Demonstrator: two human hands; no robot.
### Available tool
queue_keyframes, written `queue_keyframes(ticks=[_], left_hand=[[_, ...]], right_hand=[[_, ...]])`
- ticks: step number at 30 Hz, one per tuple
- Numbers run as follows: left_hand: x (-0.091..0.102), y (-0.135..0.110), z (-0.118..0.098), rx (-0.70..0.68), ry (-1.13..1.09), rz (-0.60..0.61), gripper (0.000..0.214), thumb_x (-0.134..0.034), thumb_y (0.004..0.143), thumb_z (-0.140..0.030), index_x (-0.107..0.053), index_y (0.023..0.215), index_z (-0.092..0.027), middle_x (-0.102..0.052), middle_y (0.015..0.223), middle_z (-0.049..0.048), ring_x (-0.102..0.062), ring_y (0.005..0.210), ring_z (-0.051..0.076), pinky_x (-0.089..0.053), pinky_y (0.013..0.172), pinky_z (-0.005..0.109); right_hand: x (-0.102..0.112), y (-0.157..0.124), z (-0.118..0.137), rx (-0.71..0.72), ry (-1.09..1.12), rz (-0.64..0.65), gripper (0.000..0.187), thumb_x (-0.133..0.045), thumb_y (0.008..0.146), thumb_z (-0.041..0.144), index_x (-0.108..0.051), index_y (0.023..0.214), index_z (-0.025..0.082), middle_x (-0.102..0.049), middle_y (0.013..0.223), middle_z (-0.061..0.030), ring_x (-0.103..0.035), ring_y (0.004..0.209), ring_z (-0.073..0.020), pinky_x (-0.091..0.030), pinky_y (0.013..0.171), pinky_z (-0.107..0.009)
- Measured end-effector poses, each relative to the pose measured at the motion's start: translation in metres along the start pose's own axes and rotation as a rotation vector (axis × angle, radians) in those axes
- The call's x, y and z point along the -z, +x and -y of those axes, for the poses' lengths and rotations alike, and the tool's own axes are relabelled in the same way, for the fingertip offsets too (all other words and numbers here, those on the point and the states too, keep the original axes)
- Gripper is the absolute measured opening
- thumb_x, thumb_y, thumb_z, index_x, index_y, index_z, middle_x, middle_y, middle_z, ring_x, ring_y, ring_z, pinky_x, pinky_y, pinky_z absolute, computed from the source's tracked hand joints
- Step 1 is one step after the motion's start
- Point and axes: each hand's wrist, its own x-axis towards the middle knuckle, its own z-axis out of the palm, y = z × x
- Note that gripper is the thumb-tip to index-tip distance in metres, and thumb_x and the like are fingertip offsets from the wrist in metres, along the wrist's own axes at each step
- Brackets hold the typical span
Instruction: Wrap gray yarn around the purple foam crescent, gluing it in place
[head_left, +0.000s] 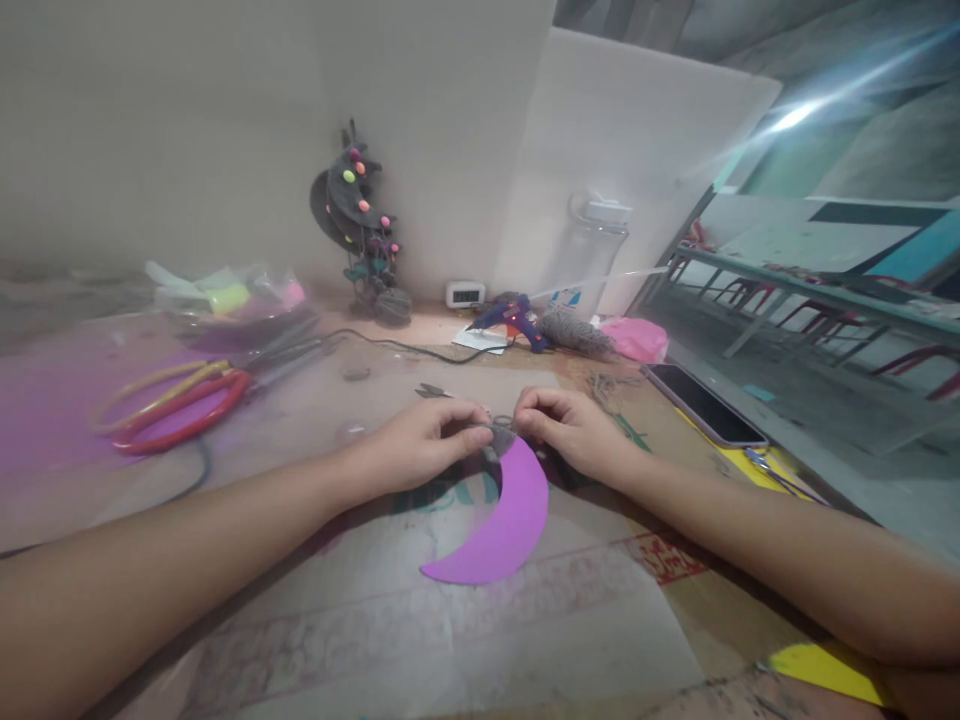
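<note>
A: Counts, biggest first? Clock centred on the purple crescent [525, 500].
B: 1 worktop [585, 640] under it all. 1 long table [810, 285] in the background, 2 o'clock.
A: Mid-size stuff?
B: 1 pair of scissors [238, 388], between 9 and 10, one red handle loop, one yellow. 1 dark hanging ornament [349, 200] with coloured beads, 11. Crescent: 1, over the worktop between the forearms, lower tip toward 8. Flat or slightly lifted, can't tell.
A: Hands?
B: 2. Left hand [435, 440] at 10, thumb and fingers pinching a grey piece [500, 440] on the crescent's upper tip. Right hand [570, 425] between 1 and 2, thumb and fingertips pressed together right by that tip; can't tell if they nip anything.
A: Smaller?
B: 1 clear bottle [589, 250], between 12 and 1. 1 phone [709, 403], 2. 1 grey skein [574, 332], 1. 1 glue gun [517, 318], 12. 1 pink bundle [637, 340], between 1 and 2.
A: Smallest?
B: 1 digital clock [465, 294], between 11 and 12. 1 pair of snips [435, 391], between 10 and 11, just past the left hand. 1 thin grey loop [503, 421] between the two hands, 12.
</note>
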Motion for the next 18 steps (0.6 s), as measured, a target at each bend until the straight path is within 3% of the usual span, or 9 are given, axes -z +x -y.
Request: queue_keyframes(ticks=[13,16,18], left_hand=[[-0.0010,0.0003,0.0019,-0.012,-0.019,0.036,0.027,-0.047,0.092,-0.040,-0.061,0.083,-0.019,-0.063,0.076,0.0010,-0.059,0.072,0.015,-0.046,0.066,0.026],[-0.0011,0.0003,0.0009,-0.003,-0.017,0.011,0.030,-0.047,0.092,-0.041,-0.060,0.077,-0.018,-0.062,0.074,0.0012,-0.057,0.071,0.015,-0.044,0.065,0.026],[-0.0010,0.0005,0.0002,0.003,-0.014,0.000,0.030,-0.047,0.092,-0.041,-0.059,0.076,-0.018,-0.061,0.074,0.0013,-0.056,0.071,0.015,-0.043,0.066,0.026]], right_hand=[[0.0004,0.0004,-0.0037,0.025,-0.021,0.009,0.026,-0.059,0.083,0.041,-0.055,0.070,0.018,-0.048,0.058,0.0045,-0.045,0.052,-0.0088,-0.036,0.049,-0.022],[0.0013,0.0013,-0.0051,0.055,-0.043,0.005,0.028,-0.054,0.087,0.043,-0.062,0.079,0.017,-0.052,0.063,0.0023,-0.045,0.053,-0.0093,-0.037,0.050,-0.023],[0.0037,0.0021,-0.0055,0.123,-0.068,-0.071,0.032,-0.047,0.092,0.044,-0.065,0.088,0.017,-0.056,0.071,-0.0005,-0.048,0.057,-0.0106,-0.039,0.053,-0.024]])
